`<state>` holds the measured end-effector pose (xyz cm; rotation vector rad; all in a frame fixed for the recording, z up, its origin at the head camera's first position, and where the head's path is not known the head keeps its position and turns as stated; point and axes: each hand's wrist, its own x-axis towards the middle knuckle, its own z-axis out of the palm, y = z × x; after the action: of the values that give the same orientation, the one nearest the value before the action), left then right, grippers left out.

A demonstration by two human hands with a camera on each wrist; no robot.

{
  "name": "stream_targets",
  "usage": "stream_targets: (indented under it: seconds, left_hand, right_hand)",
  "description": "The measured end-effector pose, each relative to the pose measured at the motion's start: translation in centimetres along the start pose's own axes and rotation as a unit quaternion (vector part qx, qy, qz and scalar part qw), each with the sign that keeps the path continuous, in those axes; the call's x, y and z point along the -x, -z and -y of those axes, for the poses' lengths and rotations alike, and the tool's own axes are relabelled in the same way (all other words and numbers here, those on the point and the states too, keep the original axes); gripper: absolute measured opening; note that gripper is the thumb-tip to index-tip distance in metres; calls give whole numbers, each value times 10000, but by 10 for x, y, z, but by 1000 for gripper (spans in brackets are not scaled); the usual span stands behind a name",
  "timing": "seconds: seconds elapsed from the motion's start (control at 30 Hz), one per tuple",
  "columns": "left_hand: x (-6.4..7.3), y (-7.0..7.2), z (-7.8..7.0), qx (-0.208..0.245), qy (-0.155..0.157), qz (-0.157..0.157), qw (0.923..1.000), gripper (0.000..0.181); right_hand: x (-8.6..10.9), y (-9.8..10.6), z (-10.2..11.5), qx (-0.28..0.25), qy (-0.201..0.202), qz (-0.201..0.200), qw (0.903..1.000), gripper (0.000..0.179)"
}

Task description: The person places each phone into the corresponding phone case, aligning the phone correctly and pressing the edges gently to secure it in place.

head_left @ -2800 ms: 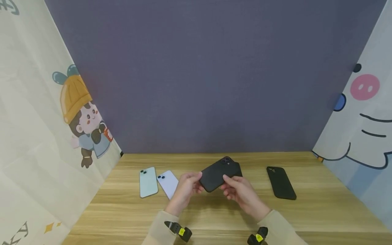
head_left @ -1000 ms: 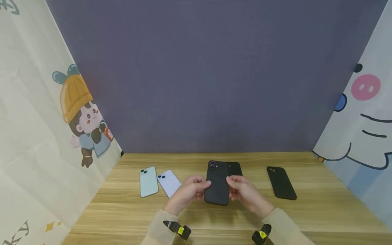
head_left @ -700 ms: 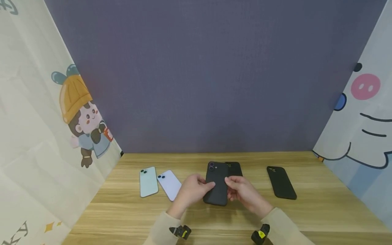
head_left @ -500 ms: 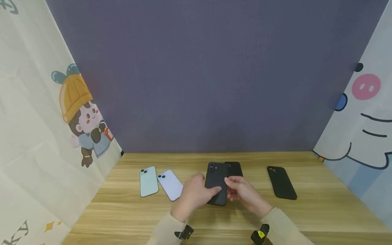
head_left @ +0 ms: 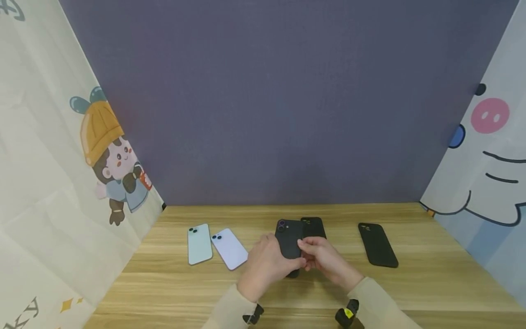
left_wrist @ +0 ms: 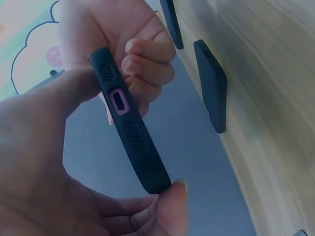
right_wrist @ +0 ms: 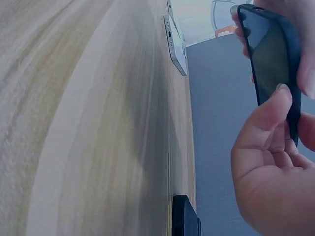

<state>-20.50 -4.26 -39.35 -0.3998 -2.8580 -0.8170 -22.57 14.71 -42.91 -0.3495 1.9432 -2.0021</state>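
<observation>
Both hands hold a phone in a black case [head_left: 290, 232], raised over the table with its camera side up. My left hand [head_left: 267, 262] spans its lower part, thumb at the right edge and fingers at the left edge. In the left wrist view, the cased phone's bottom edge [left_wrist: 133, 135] shows a pink-rimmed charging port in the case's cutout. My right hand [head_left: 326, 259] pinches the right edge, thumb on the back. The right wrist view shows the dark screen [right_wrist: 269, 59] with a right fingertip [right_wrist: 279, 101] pressed against it.
A pale green phone [head_left: 200, 244] and a lavender phone [head_left: 230, 249] lie on the wooden table [head_left: 164, 283] at left. One black phone case [head_left: 315, 227] lies just behind the hands, another [head_left: 378, 245] at right. A dark panel [head_left: 263, 114] stands behind.
The cased phone has turned from slanted to nearly upright in the head view. My left hand has slid rightward across its lower back, while the right keeps its grip on the right edge.
</observation>
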Motion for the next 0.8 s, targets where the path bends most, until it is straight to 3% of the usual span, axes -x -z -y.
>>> stream_targets:
  seconds: [0.53, 0.8]
  left_hand:
    - [-4, -4, 7, 426, 197, 84, 9989, 73]
    - [-12, -11, 20, 469, 604, 72, 9970, 71]
  right_hand:
    - [-2, 2, 4, 185, -196, 29, 9996, 34]
    - [1, 16, 4, 259, -171, 19, 9995, 31]
